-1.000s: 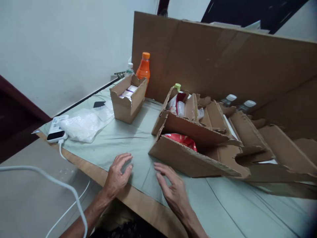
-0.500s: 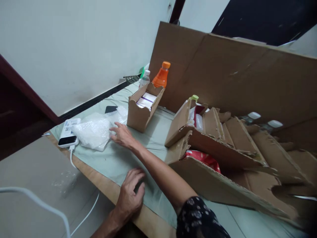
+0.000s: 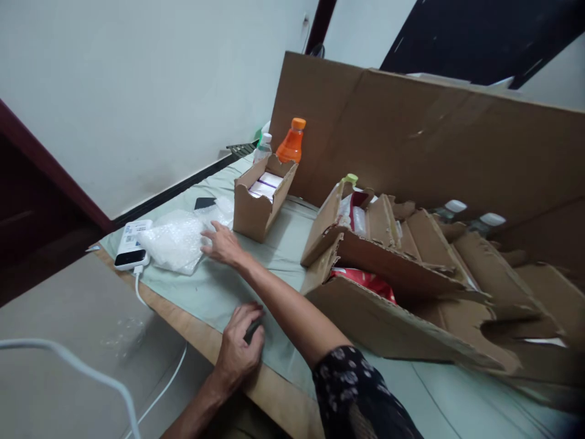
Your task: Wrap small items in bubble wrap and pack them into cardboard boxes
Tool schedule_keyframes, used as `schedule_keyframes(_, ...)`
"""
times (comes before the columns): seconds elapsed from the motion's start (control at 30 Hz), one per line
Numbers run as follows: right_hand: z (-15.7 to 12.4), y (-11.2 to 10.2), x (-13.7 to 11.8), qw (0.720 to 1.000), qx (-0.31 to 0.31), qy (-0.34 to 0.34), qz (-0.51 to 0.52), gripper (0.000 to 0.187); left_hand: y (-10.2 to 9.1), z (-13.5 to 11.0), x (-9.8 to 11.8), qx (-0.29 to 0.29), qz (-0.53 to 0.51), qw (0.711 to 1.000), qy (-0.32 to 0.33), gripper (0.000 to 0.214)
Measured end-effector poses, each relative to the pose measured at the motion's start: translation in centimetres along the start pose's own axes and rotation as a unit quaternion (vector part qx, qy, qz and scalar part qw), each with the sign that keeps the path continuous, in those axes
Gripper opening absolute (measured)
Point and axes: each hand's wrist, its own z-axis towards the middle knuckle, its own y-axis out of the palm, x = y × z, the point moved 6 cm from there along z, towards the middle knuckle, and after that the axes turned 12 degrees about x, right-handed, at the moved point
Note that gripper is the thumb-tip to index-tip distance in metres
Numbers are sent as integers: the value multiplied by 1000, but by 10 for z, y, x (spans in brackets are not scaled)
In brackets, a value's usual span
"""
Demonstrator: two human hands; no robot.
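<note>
As right hand (image 3: 223, 244) nears bubblewrap (image 3: 176, 241), newly outstretched

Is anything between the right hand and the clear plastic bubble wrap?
No visible obstacle: the right hand is at the edge of the clear, crumpled plastic bubble wrap, contact unclear. The small, open brown cardboard box stands farther back, off that path.

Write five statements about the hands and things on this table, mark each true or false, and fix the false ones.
1. The right hand is nearer the bubble wrap than the left hand is. True.
2. The left hand grips the bubble wrap. False: it is apart from it, near the wooden edge.
3. The orange bottle stands behind the small cardboard box. True.
4. A red packet sits in the front cardboard compartment. True.
5. The small cardboard box holds the red packet. False: it holds white packs.
</note>
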Motion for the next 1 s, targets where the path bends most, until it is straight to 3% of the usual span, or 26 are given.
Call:
schedule_keyframes(0.07, 12, 4, -2, 1000, 11, 4, 5, 44, 0, -2, -4, -5, -11, 1000, -29, 26)
schedule_keyframes(0.13, 6, -2, -5, 999, 32, -1, 9, 48, 0, -4, -7, -5, -18, 998, -62, 24)
schedule_keyframes(0.2, -23, -19, -7, 997, 71, -17, 22, 50, -1, -4, -11, -3, -33, 993, -115, 22)
schedule_keyframes(0.27, -70, -45, -7, 986, 144, -45, 65, 44, -4, -2, -17, 17, -97, 974, -205, 27)
schedule_keyframes(0.33, -131, -78, -3, 956, 247, -74, 140, 30, -7, 1, -22, 48, -224, 918, -324, 46)
schedule_keyframes(0.43, -224, -113, 16, 917, 334, -44, 213, 24, -2, 4, -15, 32, -395, 798, -454, 74)
schedule_keyframes(0.47, -251, -120, 24, 911, 347, -13, 222, 24, 2, 3, -9, 6, -418, 771, -481, 79)
schedule_keyframes(0.53, -299, -129, 41, 905, 356, 49, 227, 25, 12, -4, 2, -43, -413, 747, -519, 74)
schedule_keyframes(0.67, -365, -141, 62, 911, 336, 91, 222, 24, 26, -29, 12, -64, -308, 760, -569, 47)
schedule_keyframes(0.8, -412, -155, 83, 914, 321, 135, 210, 27, 31, -39, 17, -48, -220, 821, -524, 51)
schedule_keyframes(0.9, -442, -166, 104, 907, 332, 182, 182, 27, 38, -41, 26, -122, -134, 872, -455, 41)
schedule_keyframes(1.0, -467, -171, 129, 904, 337, 223, 138, 27, 49, -48, 30, -225, -56, 883, -408, 40)
